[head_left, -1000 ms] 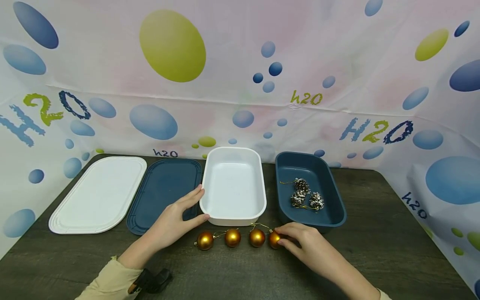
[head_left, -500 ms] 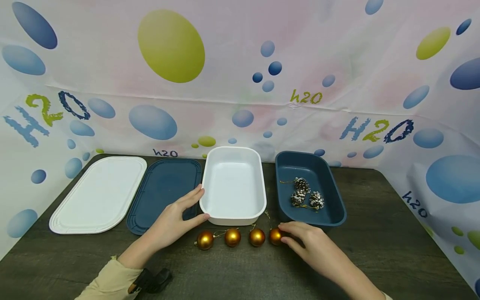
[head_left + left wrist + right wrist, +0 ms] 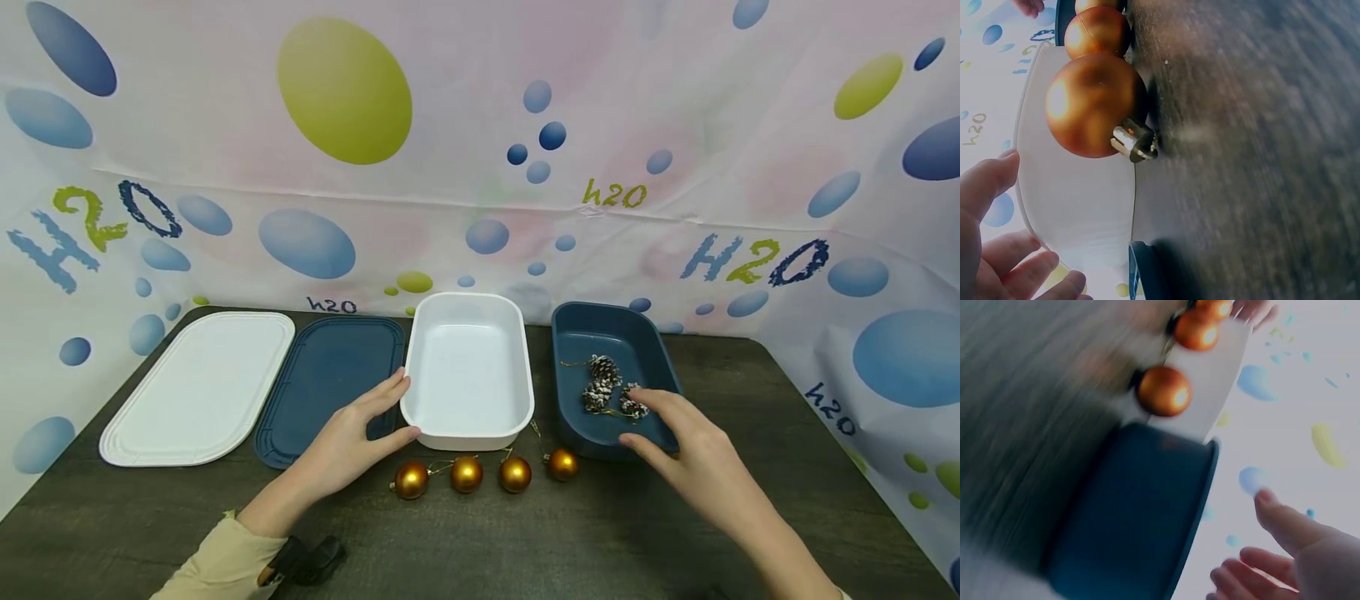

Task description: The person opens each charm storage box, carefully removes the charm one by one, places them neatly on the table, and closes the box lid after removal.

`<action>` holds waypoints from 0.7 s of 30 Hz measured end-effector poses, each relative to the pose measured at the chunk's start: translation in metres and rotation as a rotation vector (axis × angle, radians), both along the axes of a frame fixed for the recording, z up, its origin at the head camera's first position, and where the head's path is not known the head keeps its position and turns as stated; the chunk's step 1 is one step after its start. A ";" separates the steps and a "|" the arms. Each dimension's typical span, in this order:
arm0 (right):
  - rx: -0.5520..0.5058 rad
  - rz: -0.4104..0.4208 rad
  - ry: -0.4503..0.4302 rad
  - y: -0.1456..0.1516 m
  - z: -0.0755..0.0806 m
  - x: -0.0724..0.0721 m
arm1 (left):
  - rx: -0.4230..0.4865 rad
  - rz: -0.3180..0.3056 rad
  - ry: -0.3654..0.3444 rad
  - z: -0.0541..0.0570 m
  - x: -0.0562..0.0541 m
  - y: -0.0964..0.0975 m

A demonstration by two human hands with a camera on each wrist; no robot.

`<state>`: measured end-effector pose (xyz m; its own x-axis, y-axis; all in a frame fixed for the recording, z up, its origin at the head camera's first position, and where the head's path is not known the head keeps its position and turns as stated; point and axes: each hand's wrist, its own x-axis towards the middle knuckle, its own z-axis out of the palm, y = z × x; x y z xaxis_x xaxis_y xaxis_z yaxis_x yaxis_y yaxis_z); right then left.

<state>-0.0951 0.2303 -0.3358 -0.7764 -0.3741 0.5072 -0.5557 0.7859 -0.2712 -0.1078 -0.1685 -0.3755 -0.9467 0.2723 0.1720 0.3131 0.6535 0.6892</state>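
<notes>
Your right hand: spread, holding nothing, over blue box; 3 pine cones inside by your fingertips, contact unclear. Your left hand: fingers extended, touching white box.

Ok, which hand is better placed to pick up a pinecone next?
Right, I'd say: the right hand is over the blue container, its fingers spread beside the pinecones and holding nothing. The left hand is farther off, at the white container.
</notes>
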 end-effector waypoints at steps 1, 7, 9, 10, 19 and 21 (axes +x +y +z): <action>0.006 -0.027 -0.036 0.005 0.000 -0.002 | 0.001 0.000 0.000 0.000 0.000 0.000; 0.017 -0.134 -0.297 0.029 -0.006 -0.015 | -0.005 -0.002 -0.002 0.001 0.001 0.001; 0.015 -0.141 -0.350 0.034 -0.009 -0.019 | -0.007 -0.001 -0.001 0.001 0.001 0.001; 0.013 -0.141 -0.375 0.036 -0.009 -0.020 | -0.009 -0.002 0.002 0.000 0.000 0.001; 0.020 -0.165 -0.528 0.042 -0.017 -0.024 | -0.021 -0.002 0.009 0.000 0.000 0.001; 0.019 -0.165 -0.540 0.043 -0.019 -0.024 | -0.028 -0.003 0.011 0.001 0.000 0.001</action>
<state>-0.1195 0.2736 -0.3544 -0.9728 -0.2311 0.0160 -0.2115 0.8579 -0.4683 -0.1076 -0.1677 -0.3745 -0.9440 0.2800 0.1746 0.3226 0.6715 0.6671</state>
